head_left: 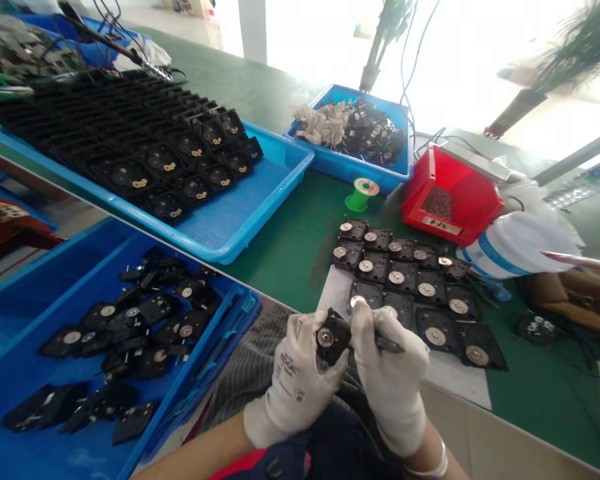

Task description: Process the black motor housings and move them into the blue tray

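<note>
The left hand [305,377], its glove [286,363] reading "EDGE," is gripping a black part [331,337]; the right hand [387,363] is pinching a dark tool [390,344]; a labelled red bin [473,215] is holding small pieces [437,203].

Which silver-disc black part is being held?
The part in the left hand; others lie in rows on the table or loose in the lower blue bin.

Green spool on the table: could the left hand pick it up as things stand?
Probably not without freeing itself first: the left hand holds a black part, though the green spool stands uncovered.
</note>
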A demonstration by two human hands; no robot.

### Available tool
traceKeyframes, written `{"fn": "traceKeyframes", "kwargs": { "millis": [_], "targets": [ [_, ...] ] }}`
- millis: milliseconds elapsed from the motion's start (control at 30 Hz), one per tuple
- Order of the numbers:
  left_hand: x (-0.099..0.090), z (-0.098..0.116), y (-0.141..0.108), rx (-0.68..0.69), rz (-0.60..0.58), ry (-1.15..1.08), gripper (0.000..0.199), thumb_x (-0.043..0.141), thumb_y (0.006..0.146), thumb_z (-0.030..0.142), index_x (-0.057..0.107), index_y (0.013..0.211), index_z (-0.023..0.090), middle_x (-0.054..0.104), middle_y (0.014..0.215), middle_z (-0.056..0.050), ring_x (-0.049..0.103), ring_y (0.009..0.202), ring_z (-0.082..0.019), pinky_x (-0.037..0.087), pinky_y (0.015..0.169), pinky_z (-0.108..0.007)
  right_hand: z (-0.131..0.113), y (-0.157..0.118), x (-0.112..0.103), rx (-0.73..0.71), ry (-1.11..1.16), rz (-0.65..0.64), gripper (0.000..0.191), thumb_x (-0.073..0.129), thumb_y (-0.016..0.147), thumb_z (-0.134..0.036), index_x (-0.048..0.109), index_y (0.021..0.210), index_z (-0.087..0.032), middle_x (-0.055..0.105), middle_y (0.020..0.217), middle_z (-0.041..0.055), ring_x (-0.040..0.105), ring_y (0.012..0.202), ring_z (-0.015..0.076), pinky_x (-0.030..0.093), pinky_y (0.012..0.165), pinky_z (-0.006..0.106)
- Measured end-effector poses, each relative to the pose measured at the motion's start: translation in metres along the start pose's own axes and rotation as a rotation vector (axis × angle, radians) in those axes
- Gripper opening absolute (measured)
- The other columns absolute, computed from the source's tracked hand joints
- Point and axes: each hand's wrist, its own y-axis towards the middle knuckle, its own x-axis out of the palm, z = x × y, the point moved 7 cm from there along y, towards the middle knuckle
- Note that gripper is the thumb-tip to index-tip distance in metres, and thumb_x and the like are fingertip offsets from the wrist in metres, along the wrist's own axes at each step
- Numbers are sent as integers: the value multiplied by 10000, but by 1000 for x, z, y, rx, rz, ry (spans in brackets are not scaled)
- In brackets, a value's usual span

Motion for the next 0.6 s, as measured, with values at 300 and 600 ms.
{"fn": "traceKeyframes", "kwargs": {
  "millis": [300, 600],
  "targets": [
    [0, 0, 1, -38, -11, -9, 560, 790, 832, 210, 511, 1317, 189, 602, 1144, -99, 677, 1028, -278, 640, 890, -432, 2, -12, 8, -67, -14, 60, 294, 718, 952, -284, 608, 687, -221, 639, 594, -17, 568, 464, 130, 447, 479, 265],
    [1, -2, 1, -56, -21, -10, 575, 805, 830, 218, 506, 1321, 184, 589, 1157, -98, 677, 1038, -278, 632, 911, -440, 2, -8, 18, -106, -34, -44, 396, 688, 990, -232, 532, 626, -219, 587, 552, -45, 496, 472, 94, 384, 512, 255]
  ]
}}
